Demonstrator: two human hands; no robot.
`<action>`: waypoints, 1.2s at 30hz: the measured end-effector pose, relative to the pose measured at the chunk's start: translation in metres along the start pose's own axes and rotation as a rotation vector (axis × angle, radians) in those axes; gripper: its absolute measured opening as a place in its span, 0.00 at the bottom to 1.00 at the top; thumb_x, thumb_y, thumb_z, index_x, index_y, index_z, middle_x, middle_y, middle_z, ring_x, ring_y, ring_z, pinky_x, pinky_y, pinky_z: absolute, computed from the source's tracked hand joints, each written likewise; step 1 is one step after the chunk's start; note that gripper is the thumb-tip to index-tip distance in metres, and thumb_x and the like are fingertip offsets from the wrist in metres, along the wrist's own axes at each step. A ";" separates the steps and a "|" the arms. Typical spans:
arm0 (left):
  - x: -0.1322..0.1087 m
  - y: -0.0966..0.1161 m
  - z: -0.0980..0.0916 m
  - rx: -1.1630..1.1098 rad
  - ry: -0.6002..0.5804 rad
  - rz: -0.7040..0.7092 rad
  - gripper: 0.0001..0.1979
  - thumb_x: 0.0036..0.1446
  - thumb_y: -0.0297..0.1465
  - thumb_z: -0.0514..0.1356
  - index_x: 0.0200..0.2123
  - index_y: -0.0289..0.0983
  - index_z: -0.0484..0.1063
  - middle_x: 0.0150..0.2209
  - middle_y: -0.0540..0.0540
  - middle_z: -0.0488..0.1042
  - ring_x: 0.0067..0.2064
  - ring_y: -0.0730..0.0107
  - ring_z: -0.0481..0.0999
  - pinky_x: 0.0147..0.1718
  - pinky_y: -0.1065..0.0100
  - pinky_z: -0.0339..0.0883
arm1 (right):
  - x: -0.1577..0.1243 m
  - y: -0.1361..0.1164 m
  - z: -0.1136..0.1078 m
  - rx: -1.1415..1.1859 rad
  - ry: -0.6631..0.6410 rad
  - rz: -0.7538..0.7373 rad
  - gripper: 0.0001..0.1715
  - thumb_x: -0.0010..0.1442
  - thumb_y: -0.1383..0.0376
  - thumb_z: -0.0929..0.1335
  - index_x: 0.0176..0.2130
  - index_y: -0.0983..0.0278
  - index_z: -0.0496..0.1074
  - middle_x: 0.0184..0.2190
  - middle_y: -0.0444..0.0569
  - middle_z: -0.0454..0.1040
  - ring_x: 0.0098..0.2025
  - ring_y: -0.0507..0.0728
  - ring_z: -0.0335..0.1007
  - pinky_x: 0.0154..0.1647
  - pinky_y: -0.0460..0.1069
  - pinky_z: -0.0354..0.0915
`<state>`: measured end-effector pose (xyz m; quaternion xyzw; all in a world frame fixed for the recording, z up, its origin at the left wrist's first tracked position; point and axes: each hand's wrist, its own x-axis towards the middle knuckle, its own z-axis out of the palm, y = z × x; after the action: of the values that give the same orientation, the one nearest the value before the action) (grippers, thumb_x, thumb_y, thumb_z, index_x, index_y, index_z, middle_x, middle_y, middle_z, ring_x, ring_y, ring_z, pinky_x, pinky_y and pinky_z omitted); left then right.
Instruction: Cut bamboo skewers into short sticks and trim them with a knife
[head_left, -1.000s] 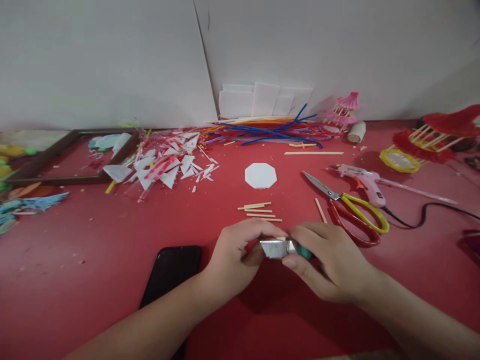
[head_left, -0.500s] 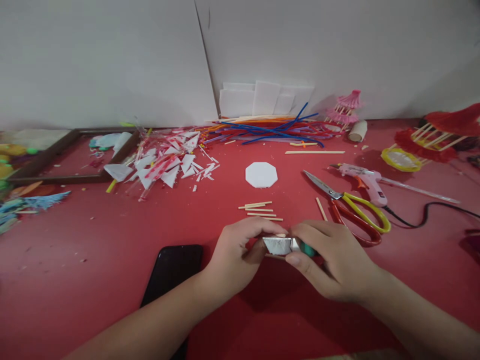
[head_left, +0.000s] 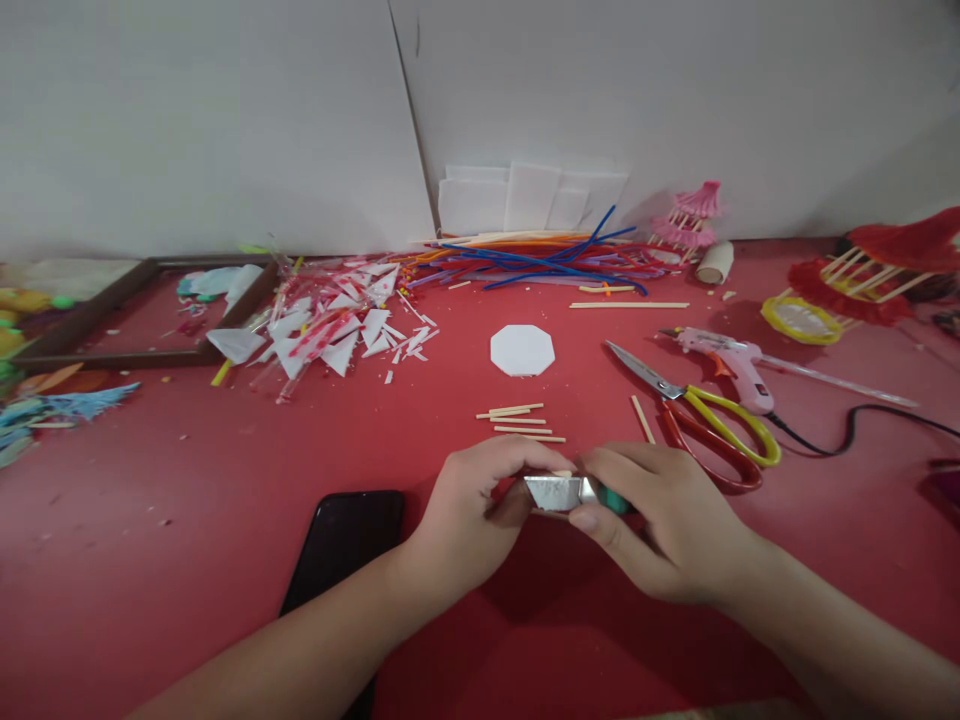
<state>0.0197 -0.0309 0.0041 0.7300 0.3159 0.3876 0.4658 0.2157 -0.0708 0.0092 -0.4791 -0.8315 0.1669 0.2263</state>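
In the head view, my right hand [head_left: 664, 515] grips a utility knife [head_left: 553, 492] with a wide silver blade and a green handle, most of it covered by the fingers. The blade points left toward my left hand [head_left: 476, 510]. That hand is closed in a pinch on a thin wooden stick [head_left: 561, 473], whose pale tip shows just above the blade. Several short wooden sticks [head_left: 520, 420] lie on the red table [head_left: 247, 550] just beyond my hands. Past them rests a white octagonal piece [head_left: 523, 350].
Right of my hands are scissors [head_left: 664, 385] and a pink glue gun [head_left: 731, 360] with its cord. A black phone [head_left: 341, 545] lies by my left forearm. Scraps [head_left: 330, 325] and pipe cleaners [head_left: 540, 260] cover the back, with a red pagoda-like model [head_left: 862, 265] at far right.
Almost nothing differs. The knife blade has tilted very slightly between my fingers, and both hands keep their places.
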 end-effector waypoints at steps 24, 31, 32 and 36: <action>-0.002 -0.003 -0.005 0.071 0.008 -0.114 0.07 0.56 0.24 0.57 0.35 0.35 0.75 0.33 0.45 0.79 0.34 0.68 0.77 0.37 0.69 0.70 | 0.005 0.009 0.005 -0.053 0.011 0.037 0.16 0.65 0.55 0.60 0.36 0.64 0.68 0.29 0.48 0.72 0.31 0.55 0.67 0.31 0.48 0.58; -0.004 -0.002 -0.001 0.089 0.016 -0.099 0.06 0.57 0.27 0.57 0.32 0.34 0.74 0.29 0.46 0.77 0.31 0.69 0.73 0.33 0.70 0.68 | 0.006 0.008 0.003 -0.073 0.059 0.020 0.17 0.65 0.55 0.60 0.37 0.64 0.69 0.30 0.49 0.74 0.32 0.55 0.70 0.32 0.48 0.60; -0.004 -0.002 -0.001 0.087 0.017 -0.099 0.06 0.57 0.27 0.57 0.31 0.34 0.74 0.28 0.46 0.76 0.30 0.69 0.73 0.33 0.70 0.68 | 0.006 0.008 0.002 -0.073 0.066 0.015 0.17 0.64 0.55 0.60 0.37 0.64 0.69 0.30 0.50 0.74 0.32 0.56 0.70 0.32 0.48 0.61; -0.004 -0.001 0.000 0.064 0.012 -0.102 0.06 0.57 0.27 0.57 0.32 0.34 0.74 0.29 0.46 0.76 0.31 0.69 0.72 0.33 0.69 0.68 | 0.006 0.008 0.001 -0.062 0.077 0.007 0.16 0.64 0.55 0.61 0.38 0.64 0.69 0.30 0.49 0.74 0.32 0.55 0.70 0.32 0.48 0.61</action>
<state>0.0174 -0.0341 0.0016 0.7251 0.3678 0.3575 0.4594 0.2186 -0.0617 0.0056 -0.4949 -0.8252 0.1235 0.2426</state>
